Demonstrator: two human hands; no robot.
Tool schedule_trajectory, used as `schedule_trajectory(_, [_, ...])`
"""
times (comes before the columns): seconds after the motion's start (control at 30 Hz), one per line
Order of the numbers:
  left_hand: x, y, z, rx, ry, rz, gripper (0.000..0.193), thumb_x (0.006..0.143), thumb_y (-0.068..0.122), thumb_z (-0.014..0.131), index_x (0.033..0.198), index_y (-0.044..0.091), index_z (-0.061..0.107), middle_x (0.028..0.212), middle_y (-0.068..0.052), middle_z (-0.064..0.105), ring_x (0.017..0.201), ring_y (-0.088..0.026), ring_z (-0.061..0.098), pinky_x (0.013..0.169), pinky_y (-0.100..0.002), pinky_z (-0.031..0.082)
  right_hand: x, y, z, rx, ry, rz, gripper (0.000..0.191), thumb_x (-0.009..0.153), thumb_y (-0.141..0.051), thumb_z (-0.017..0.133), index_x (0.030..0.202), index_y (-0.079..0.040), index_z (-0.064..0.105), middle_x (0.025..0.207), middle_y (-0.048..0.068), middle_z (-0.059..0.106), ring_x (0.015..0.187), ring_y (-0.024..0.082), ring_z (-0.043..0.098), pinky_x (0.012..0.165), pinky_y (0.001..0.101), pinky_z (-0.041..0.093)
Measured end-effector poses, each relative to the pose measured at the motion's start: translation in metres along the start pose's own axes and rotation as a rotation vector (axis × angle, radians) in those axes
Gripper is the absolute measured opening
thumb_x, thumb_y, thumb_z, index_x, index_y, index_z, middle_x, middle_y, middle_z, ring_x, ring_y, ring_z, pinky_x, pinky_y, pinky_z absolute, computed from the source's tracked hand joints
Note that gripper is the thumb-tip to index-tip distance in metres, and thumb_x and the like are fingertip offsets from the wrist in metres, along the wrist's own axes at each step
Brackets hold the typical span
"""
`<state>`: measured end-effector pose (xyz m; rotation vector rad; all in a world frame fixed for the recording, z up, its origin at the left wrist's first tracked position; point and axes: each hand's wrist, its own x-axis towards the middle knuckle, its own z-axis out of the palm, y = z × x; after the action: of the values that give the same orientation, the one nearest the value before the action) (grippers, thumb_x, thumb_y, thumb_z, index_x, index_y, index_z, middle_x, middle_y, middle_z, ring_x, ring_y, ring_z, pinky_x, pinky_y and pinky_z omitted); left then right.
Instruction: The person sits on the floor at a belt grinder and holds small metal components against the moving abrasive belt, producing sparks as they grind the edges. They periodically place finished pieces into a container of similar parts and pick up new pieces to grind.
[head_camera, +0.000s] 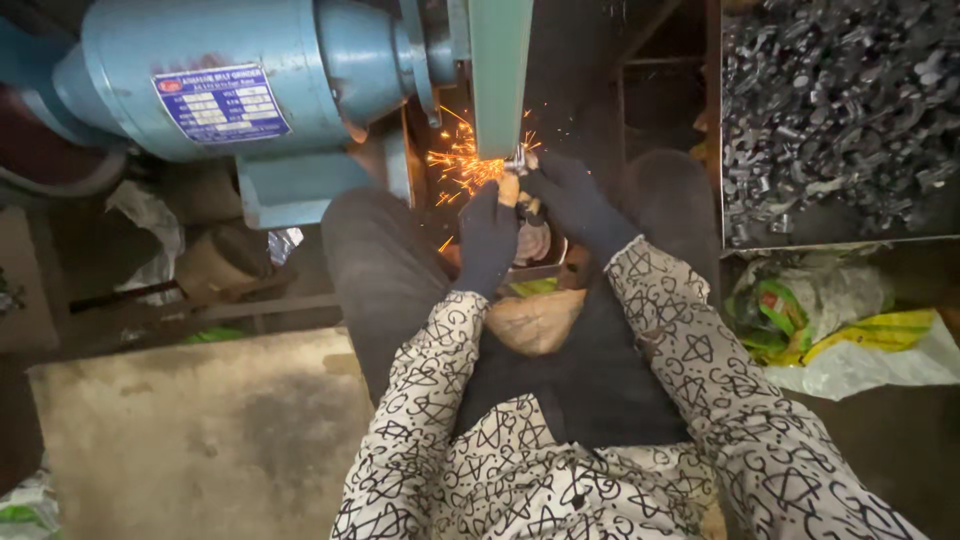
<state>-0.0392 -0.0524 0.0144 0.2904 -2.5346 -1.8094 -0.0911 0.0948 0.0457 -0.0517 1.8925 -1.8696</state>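
Head view looks straight down on someone seated at a big blue bench grinder (230, 90), its motor housing filling the upper left, with a plate of print on its side. A pale, worn slab (200, 440) lies lower left. Upper right, a metal bin (835, 232) is heaped with small grey metal pieces (830, 110). Below that bin sit crumpled plastic bags (830, 320), green, yellow and white. From the grinder a green belt guard (499, 70) comes down toward the lap of the person, who wears dark trousers and patterned white sleeves.

Both hands are in dark gloves and close together right at the lower end of the guard. The left hand (488, 240) and right hand (570, 200) pinch a small metal part (517, 160) between them, pressed up against the grinding surface. Orange sparks (460, 160) spray off to the left of the part. A tan pouch (535, 320) rests in the lap just below the wrists.
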Motion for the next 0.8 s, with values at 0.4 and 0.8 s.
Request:
schedule_trajectory(0.4, [-0.028, 0.012, -0.011, -0.589, -0.111, 0.034, 0.031, 0.106, 0.015, 0.063, 0.130, -0.003, 0.064, 0.120, -0.006, 0.068, 0.108, -0.012, 0.062, 0.096, -0.029, 0.052, -0.059, -0.021, 0.005, -0.286, 0.096, -0.104, 0.019, 0.098, -0.013, 0.069, 0.112, -0.001, 0.069, 0.086, 0.004, 0.065, 0.078, 0.008, 0.059, 0.070, 0.0261, 0.052])
schedule_trajectory(0.8, [-0.021, 0.014, -0.015, -0.729, -0.077, -0.181, 0.033, 0.106, 0.021, 0.060, 0.129, -0.002, 0.066, 0.117, -0.003, 0.069, 0.106, -0.011, 0.061, 0.094, -0.028, 0.050, -0.043, -0.001, 0.021, -0.013, 0.018, 0.016, 0.021, 0.101, -0.014, 0.058, 0.118, -0.003, 0.065, 0.095, 0.001, 0.071, 0.084, 0.005, 0.065, 0.075, 0.0238, 0.054])
